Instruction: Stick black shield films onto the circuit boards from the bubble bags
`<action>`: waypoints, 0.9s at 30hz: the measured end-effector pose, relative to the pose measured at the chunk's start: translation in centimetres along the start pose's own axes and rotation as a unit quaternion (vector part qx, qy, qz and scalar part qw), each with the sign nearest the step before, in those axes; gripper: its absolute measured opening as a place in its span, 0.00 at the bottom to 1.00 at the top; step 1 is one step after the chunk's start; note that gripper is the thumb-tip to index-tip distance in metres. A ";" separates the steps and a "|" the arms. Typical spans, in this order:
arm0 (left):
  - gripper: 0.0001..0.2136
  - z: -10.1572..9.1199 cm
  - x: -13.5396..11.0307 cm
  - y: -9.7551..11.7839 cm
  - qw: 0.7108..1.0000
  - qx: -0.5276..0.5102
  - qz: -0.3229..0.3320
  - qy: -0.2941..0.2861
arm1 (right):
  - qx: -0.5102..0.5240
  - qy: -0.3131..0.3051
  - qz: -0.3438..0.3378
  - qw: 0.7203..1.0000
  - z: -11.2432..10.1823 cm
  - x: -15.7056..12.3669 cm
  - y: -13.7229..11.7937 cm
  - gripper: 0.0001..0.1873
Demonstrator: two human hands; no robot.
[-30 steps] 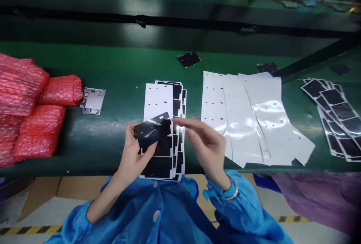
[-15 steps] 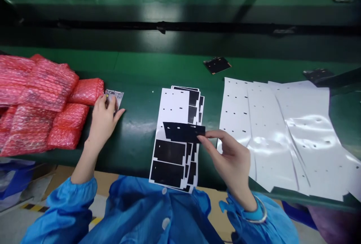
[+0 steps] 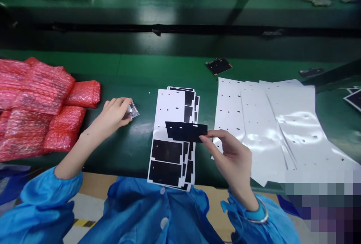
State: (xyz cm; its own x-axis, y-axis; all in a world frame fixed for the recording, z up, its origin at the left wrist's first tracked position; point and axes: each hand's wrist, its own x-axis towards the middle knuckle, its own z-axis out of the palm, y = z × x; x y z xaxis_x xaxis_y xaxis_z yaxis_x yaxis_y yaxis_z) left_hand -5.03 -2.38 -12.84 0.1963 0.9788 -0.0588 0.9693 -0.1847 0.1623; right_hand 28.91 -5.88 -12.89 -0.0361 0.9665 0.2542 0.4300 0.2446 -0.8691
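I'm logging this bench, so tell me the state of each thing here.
Left hand: grips small silvery circuit board.
Right hand: pinches black rectangular sticker, held above stack.
Stack of white sticker sheets: flat, top sheet partly emptied.
Glossy white backing sheets: bare, overlapping.
Red bubble-wrap bundles: piled, wrapped.

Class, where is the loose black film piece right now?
Head view, centre: the black film piece is pinched by the right hand, over the stack of sheets.

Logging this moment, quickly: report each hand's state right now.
Left hand: closed on the small metal plate.
Right hand: closed, pinching the black film by its right end.
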 end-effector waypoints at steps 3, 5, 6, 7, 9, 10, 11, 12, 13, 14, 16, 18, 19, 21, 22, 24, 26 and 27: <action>0.25 -0.8 -1.2 1.0 0.995 -0.040 0.078 0.042 | 0.043 0.010 0.041 0.998 -0.3 0.0 0.1 0.06; 0.22 -1.7 -2.6 2.6 0.980 -0.120 0.106 0.114 | 0.097 0.001 0.065 0.993 -0.5 0.2 -0.1 0.07; 0.21 -2.2 -3.2 3.5 0.964 -0.182 0.110 0.159 | 0.126 -0.006 0.072 0.989 -0.6 0.4 -0.3 0.07; 0.19 -2.6 -3.8 4.6 0.941 -0.251 0.109 0.199 | 0.155 -0.013 0.076 0.985 -0.7 0.6 -0.5 0.08; 0.16 -3.0 -4.6 6.7 0.885 -0.376 0.096 0.257 | 0.200 -0.026 0.072 0.977 -0.9 0.9 -1.3 0.09; 0.15 -2.9 -4.9 7.7 0.863 -0.418 0.091 0.269 | 0.216 -0.032 0.066 0.974 -1.0 1.0 -1.8 0.09; 0.14 -2.8 -5.0 8.5 0.849 -0.445 0.088 0.270 | 0.227 -0.037 0.056 0.972 -1.1 1.1 -2.4 0.09; 0.13 -2.5 -5.1 9.2 0.841 -0.463 0.086 0.265 | 0.234 -0.042 0.042 0.970 -1.1 1.2 -3.0 0.08; 0.12 -2.3 -5.1 9.8 0.836 -0.476 0.089 0.257 | 0.236 -0.043 0.025 0.970 -1.1 1.2 -3.6 0.08; 0.12 -2.0 -5.0 10.3 0.832 -0.488 0.092 0.249 | 0.233 -0.043 0.005 0.972 -1.0 1.3 -4.2 0.07; 0.15 -1.8 -4.9 10.8 0.829 -0.491 0.107 0.246 | 0.214 -0.041 -0.036 0.975 -0.8 1.3 -5.2 0.06; 0.22 -2.0 -4.8 11.1 0.841 -0.458 0.118 0.263 | 0.198 -0.046 -0.062 0.977 -0.4 1.3 -6.0 0.05; 0.25 -2.2 -4.8 11.2 0.848 -0.437 0.121 0.274 | 0.193 -0.051 -0.068 0.977 -0.3 1.3 -6.2 0.05; 0.32 -2.5 -4.8 11.4 0.854 -0.411 0.125 0.295 | 0.184 -0.060 -0.073 0.978 -0.1 1.1 -6.5 0.06; 0.34 -2.7 -4.8 11.4 0.852 -0.409 0.125 0.301 | 0.177 -0.062 -0.074 0.980 -0.1 1.0 -6.6 0.08; 0.37 -2.7 -4.7 11.5 0.846 -0.414 0.125 0.311 | 0.156 -0.061 -0.070 0.983 -0.3 0.8 -6.5 0.10; 0.39 -2.4 -4.6 11.4 0.840 -0.421 0.127 0.317 | 0.140 -0.057 -0.054 0.987 -0.6 0.6 -6.6 0.09; 0.40 -2.1 -4.5 11.4 0.835 -0.423 0.138 0.324 | 0.136 -0.056 -0.044 0.988 -0.8 0.6 -6.6 0.09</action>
State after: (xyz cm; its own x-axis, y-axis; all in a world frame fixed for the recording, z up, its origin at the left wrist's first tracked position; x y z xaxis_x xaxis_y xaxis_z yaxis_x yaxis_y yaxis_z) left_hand 4.78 -8.68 -8.62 0.0073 0.8028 0.5963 0.3944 -0.5502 0.7360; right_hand 26.72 -6.97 -6.68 -0.1679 0.9394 0.2989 0.1630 0.3255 -0.9314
